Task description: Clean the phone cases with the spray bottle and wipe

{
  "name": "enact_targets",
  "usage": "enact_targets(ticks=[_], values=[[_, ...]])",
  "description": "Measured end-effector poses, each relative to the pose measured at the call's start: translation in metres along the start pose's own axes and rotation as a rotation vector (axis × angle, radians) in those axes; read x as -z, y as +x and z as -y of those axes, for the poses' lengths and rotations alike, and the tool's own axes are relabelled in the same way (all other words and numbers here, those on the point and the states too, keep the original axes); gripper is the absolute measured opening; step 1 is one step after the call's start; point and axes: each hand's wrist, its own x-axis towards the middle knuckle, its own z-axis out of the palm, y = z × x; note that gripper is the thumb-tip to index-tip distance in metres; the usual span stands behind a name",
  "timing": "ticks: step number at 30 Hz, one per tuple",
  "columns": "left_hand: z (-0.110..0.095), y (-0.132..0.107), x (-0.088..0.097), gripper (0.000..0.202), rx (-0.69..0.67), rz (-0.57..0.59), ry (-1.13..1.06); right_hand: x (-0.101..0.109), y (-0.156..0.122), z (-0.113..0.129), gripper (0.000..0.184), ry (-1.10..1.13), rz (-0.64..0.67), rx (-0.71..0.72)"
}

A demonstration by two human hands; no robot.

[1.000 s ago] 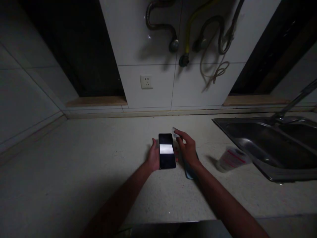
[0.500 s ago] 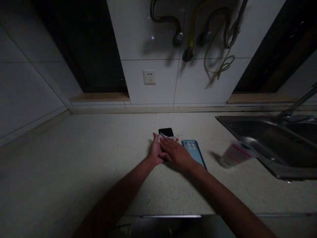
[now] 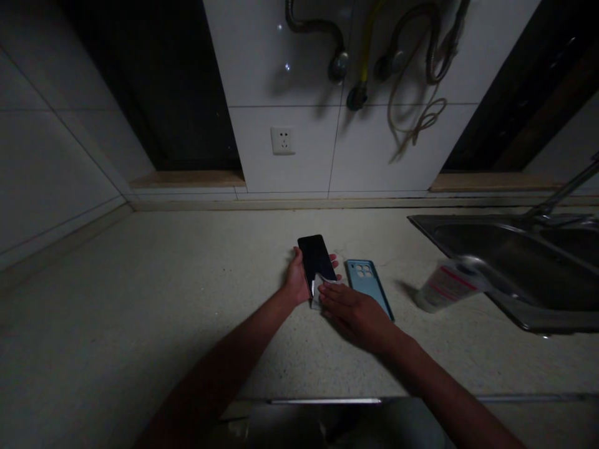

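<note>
A black phone (image 3: pixel 316 256) with a dark screen rests in my left hand (image 3: pixel 296 282), just above the pale countertop (image 3: pixel 163 293). The fingers of that hand curl round its edges. My right hand (image 3: pixel 353 310) presses a small white wipe (image 3: pixel 319 288) onto the lower end of the screen with closed fingers. A blue phone case (image 3: pixel 367 284) with camera holes lies flat on the counter just right of the phone, partly under my right wrist.
A clear plastic container (image 3: pixel 444 285) with a pink label lies tilted by the steel sink (image 3: pixel 510 262) at the right. A wall socket (image 3: pixel 282 141) and hanging hoses (image 3: pixel 412 68) are on the tiled wall behind. A dark ledge (image 3: pixel 327 424) runs along the counter's front edge.
My right hand has drawn the wipe from the top of the phone down to its lower end. One second ago the screen showed a bright band; now it is dark.
</note>
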Motion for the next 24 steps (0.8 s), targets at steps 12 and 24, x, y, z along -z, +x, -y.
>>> enact_targets(ticks=[12,24], values=[[0.000,0.003,-0.001,0.079,0.036,-0.062,0.007,-0.012,0.044,-0.052,0.055,-0.024,-0.083,-0.263],[-0.001,0.004,-0.004,0.080,0.025,-0.121,-0.025,-0.009,0.071,-0.064,0.042,0.226,-0.035,-0.135]])
